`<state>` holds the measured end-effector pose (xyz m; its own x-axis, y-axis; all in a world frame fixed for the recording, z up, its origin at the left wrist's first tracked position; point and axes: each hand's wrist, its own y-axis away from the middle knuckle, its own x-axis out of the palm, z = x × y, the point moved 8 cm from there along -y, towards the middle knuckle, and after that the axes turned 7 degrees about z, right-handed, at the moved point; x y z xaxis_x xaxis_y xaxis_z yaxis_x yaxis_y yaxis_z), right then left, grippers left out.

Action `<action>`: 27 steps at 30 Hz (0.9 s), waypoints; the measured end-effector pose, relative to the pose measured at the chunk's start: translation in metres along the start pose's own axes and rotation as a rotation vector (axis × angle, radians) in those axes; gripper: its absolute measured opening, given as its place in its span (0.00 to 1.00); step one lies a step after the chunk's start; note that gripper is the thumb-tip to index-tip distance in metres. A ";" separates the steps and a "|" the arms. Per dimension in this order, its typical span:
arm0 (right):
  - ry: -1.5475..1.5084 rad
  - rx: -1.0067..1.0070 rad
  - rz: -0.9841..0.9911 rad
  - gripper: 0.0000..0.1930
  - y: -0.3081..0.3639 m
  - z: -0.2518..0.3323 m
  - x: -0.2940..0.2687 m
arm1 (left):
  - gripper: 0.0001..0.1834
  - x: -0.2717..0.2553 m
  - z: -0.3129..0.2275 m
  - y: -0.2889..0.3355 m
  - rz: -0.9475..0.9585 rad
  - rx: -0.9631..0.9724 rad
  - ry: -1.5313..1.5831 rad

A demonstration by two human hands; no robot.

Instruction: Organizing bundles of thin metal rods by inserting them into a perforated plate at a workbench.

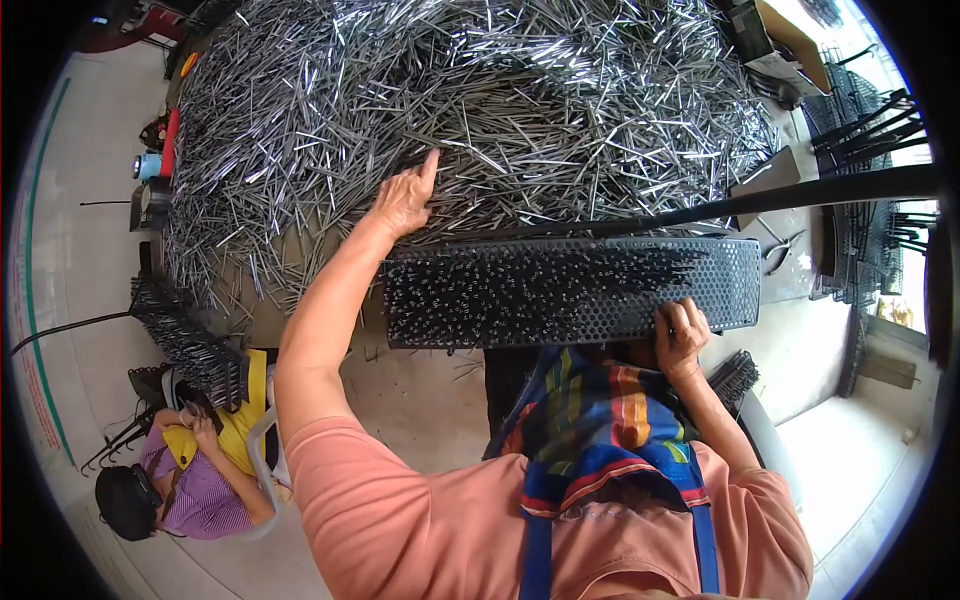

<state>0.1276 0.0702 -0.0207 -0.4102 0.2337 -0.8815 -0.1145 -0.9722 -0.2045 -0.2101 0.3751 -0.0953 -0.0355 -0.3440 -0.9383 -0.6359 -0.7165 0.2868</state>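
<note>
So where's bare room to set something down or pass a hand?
A narrow strip of tabletop looks bare between the left forearm and the perforated tray. The tray's right end, beside the right hand, has no rods standing. Crowded: the tray's left and middle, thick with upright rods, and the tabletop beyond, heaped with thin metal rods.

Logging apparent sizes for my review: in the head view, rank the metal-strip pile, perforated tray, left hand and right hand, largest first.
1. Metal-strip pile
2. Perforated tray
3. Left hand and right hand: too alike to rank
</note>
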 end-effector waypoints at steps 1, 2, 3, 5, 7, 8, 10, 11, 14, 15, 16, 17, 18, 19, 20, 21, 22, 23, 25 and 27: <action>-0.003 -0.002 -0.003 0.06 -0.001 0.001 -0.001 | 0.53 -0.001 0.000 0.000 0.045 -0.012 -0.018; -0.016 -0.016 -0.009 0.06 -0.002 0.003 -0.002 | 0.54 -0.002 0.000 0.001 0.089 -0.025 -0.036; -0.028 -0.032 -0.015 0.06 -0.003 0.005 -0.003 | 0.50 -0.012 -0.004 0.006 0.012 0.005 -0.083; -0.019 -0.029 -0.018 0.07 -0.001 0.002 -0.004 | 0.47 -0.032 -0.016 -0.006 0.184 -0.051 -0.120; -0.005 -0.035 -0.027 0.08 0.001 -0.001 -0.008 | 0.36 -0.065 -0.035 -0.021 0.375 -0.137 -0.113; -0.008 -0.047 -0.034 0.08 0.001 0.000 -0.008 | 0.30 -0.089 -0.040 -0.027 0.284 -0.191 -0.066; -0.025 -0.049 -0.022 0.08 0.000 0.002 -0.007 | 0.27 -0.107 -0.044 -0.047 -0.193 0.074 0.062; -0.034 -0.058 -0.018 0.08 -0.001 0.006 -0.006 | 0.24 -0.101 -0.046 -0.060 -0.293 0.229 -0.018; -0.041 -0.051 0.005 0.07 0.000 0.008 -0.002 | 0.31 -0.076 -0.041 -0.092 -0.378 0.355 -0.118; -0.047 -0.057 0.000 0.07 -0.001 0.008 -0.002 | 0.32 -0.071 -0.032 -0.103 -0.302 0.304 -0.093; -0.037 -0.057 -0.006 0.07 0.001 0.006 -0.001 | 0.33 -0.069 -0.029 -0.113 -0.222 0.261 -0.067; -0.026 -0.049 -0.005 0.07 0.003 0.004 -0.001 | 0.33 -0.081 -0.040 -0.116 -0.229 0.271 -0.060; -0.016 -0.042 -0.003 0.07 0.002 0.002 -0.001 | 0.35 -0.085 -0.043 -0.124 -0.126 0.182 0.003; -0.011 -0.050 -0.015 0.07 0.001 0.003 -0.003 | 0.37 -0.084 -0.042 -0.125 -0.021 0.084 0.065; -0.007 -0.051 -0.014 0.07 0.000 0.003 -0.004 | 0.37 -0.081 -0.043 -0.124 -0.023 0.085 0.068; -0.010 -0.053 -0.011 0.07 -0.001 0.003 -0.005 | 0.41 -0.077 -0.044 -0.122 -0.035 0.099 0.050; -0.017 -0.057 -0.010 0.07 -0.002 0.004 -0.004 | 0.45 -0.074 -0.042 -0.120 -0.046 0.111 0.029; -0.017 -0.057 -0.009 0.07 -0.001 0.005 -0.003 | 0.45 -0.069 -0.036 -0.119 -0.021 0.077 0.021; -0.020 -0.061 -0.018 0.07 -0.002 0.005 -0.004 | 0.44 -0.063 -0.031 -0.116 0.012 0.087 0.024; -0.008 -0.048 -0.019 0.07 -0.002 0.004 -0.003 | 0.38 -0.059 -0.035 -0.123 0.069 0.091 0.009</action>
<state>0.1257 0.0712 -0.0158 -0.4159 0.2518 -0.8739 -0.0785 -0.9672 -0.2414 -0.1026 0.4620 -0.0681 -0.0752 -0.3959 -0.9152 -0.6995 -0.6332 0.3314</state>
